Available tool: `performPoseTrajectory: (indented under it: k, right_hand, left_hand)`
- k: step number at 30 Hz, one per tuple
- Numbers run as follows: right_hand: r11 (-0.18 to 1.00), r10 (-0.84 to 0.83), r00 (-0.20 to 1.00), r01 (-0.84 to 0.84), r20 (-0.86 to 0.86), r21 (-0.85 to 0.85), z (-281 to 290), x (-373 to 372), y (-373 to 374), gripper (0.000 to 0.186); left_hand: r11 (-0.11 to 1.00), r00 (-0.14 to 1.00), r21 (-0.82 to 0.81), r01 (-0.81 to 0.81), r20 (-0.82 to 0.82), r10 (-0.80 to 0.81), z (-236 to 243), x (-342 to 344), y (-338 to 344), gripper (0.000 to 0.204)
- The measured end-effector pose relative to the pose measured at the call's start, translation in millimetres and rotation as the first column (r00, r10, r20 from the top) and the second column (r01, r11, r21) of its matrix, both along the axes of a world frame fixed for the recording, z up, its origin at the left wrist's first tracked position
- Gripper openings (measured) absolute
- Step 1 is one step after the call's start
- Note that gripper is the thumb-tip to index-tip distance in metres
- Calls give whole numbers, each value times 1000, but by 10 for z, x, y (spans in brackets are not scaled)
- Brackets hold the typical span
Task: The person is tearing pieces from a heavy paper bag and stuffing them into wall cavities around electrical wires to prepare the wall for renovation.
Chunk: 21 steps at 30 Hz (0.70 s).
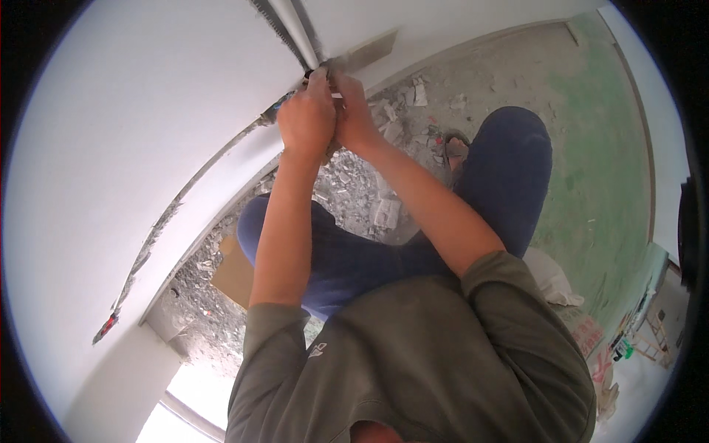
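A white pipe (295,28) runs down a chase cut in the wall (125,140) to where both my hands meet. My left hand (306,114) is closed at the pipe's lower end, fingertips on something dark and small that is mostly hidden. My right hand (354,118) is closed just beside it, also around something hidden by the fingers. A rough horizontal groove (177,203) leads left from the junction, with a small red item (109,323) at its far end. A beige, smeared patch (369,50) marks the wall right of the pipe.
Broken plaster and rubble (388,210) lie on the floor around my bent legs (502,170). A cardboard piece (229,269) is at left. A white sack (550,280) lies at right on green-tinted floor (591,184). A wooden ladder-like frame (650,340) and clutter stand at the far right.
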State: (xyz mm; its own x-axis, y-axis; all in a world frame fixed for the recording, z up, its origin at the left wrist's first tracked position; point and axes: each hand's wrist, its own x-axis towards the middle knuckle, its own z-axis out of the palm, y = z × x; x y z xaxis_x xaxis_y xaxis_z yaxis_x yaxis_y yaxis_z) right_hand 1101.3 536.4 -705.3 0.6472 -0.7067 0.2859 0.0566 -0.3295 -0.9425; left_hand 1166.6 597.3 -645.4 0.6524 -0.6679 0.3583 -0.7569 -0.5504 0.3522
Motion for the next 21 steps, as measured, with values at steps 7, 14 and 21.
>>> performPoseTrajectory:
  k: [7,14,21]
  right_hand:
    - [990,-90,995,86,-34,-116,-44,-48,45,48]
    - [930,-108,981,41,-164,-366,-103,-4,44,61]
    - [977,199,922,-215,-332,-12,-207,72,-25,78]
  left_hand:
    - [996,996,-2,-87,17,87,7,-27,-42,19]
    - [989,997,-144,10,79,1,44,-20,46,15]
    - [969,985,-245,33,174,11,-25,50,37,11]
